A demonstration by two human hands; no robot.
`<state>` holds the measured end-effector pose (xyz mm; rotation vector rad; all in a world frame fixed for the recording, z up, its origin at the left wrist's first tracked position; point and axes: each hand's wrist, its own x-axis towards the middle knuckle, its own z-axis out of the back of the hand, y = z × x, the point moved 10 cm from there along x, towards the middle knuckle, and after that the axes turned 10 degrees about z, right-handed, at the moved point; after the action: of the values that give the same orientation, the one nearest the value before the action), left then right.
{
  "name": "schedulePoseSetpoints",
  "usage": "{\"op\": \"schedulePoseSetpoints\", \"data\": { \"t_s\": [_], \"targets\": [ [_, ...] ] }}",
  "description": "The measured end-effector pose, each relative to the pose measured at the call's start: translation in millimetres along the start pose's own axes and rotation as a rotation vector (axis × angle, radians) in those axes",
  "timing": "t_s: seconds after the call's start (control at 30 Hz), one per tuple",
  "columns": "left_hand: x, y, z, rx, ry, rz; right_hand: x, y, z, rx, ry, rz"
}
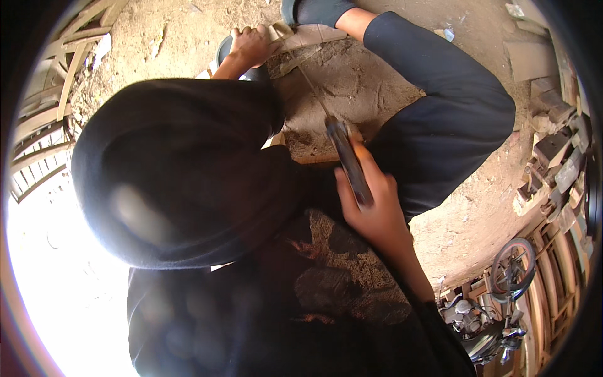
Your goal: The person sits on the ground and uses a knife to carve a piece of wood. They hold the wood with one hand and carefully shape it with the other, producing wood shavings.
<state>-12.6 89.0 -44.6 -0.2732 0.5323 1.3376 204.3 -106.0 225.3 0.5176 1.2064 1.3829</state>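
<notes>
so the right hand (380, 204) is wrapped round a tool with a dark handle (350, 162), fingers and thumb closed on it, so that grip is definitely clamped. using the handle as the landmark for everything: its butt end sits down in the palm, and a thin blade (312, 81) sticks out of the other end, running up and left, away from the grip (no idea exactly what kind of tool, the hand's a bit blurry too)

the left hand (251, 45) is well beyond the handle, up and to the left, fingers curled by a pale wood piece (281, 30). can't honestly tell if it's clamped on that or just resting against it. the blade's far end is near that wood, but i can't make out whether they touch

a dark shoe (323, 11) is straight up past the handle, just beside a pale board, and a bent leg in black trousers (449, 94) is to the handle's right. bare dirt ground (461, 242) lies further out that way, then a heap of scrap wood (556, 151). there's also a motorbike (477, 330) way down and right of the handle, with long timber (553, 276) stacked beside it
</notes>
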Motion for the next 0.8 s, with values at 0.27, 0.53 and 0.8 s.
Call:
{"op": "schedulePoseSetpoints", "data": {
  "t_s": [0.27,0.53,0.8],
  "targets": [
    [4,-5,-1,0.055,0.038,0.024,15,0,-1,-0.02,-0.013,0.007],
    [10,-17,0,-0.023,0.02,0.037,21,-4,14,-0.036,-0.056,0.025],
    [4,-8,-1,0.081,0.053,0.054,-11,12,20,0.014,-0.023,-0.035]
  ]
}}
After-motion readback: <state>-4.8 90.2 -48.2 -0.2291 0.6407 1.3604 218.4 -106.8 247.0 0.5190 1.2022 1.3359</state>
